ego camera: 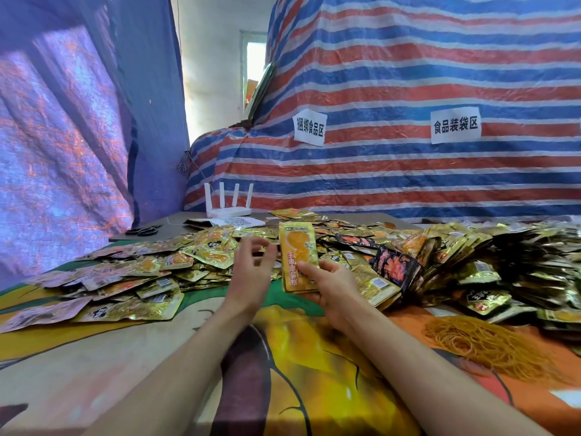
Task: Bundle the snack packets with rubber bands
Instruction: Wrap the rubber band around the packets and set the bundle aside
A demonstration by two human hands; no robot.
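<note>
Right hand grips gold-and-orange foil snack packet upright, thumb across front, probably squaring start of bundle. Left hand, at packet's 9 o'clock, relaxed and empty above loose gold foil packet pile, likely to fetch another. Tan rubber band heap at 4 o'clock, handy.

You faced a red, blue and white striped tarp carrying two white paper signs. A blue-purple tarp hung to your left. Between them, daylight came through a window in a pale wall. A printed yellow-orange cloth covered the surface; a white router stood at the far edge.
</note>
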